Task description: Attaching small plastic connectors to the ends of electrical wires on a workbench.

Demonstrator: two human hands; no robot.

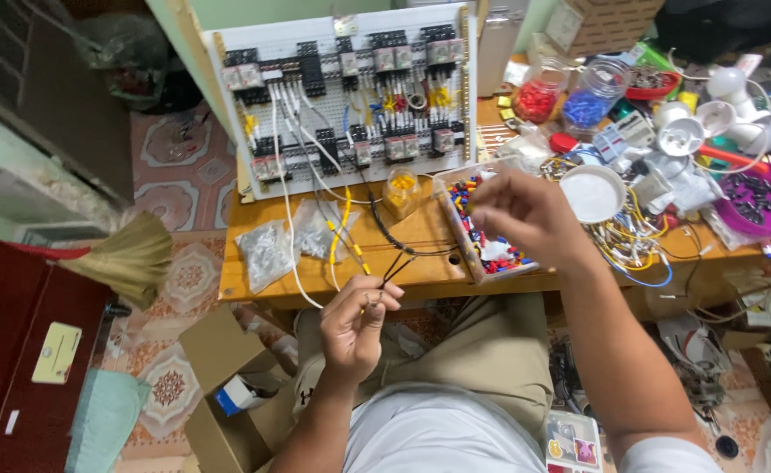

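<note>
My left hand (356, 321) is in front of the table edge, its fingertips pinched on the ends of thin black wires (391, 238) that run up to a white perforated panel (348, 96) full of black relay blocks and wiring. My right hand (525, 213) hovers over a clear plastic box (490, 247) of small red, blue and yellow connectors, with its fingers curled together as if pinching a tiny piece; what it holds is too small to see. A small jar with yellow pieces (401, 191) stands between the panel and the box.
The wooden table (263, 278) carries clear bags of parts (267, 252), jars of red (538, 96) and blue (588, 103) pieces, a white lid (592, 193), a purple bowl (766, 203) and tangled wires. A broom (127, 256), cardboard boxes (219, 385) and a red cabinet (17, 350) lie left.
</note>
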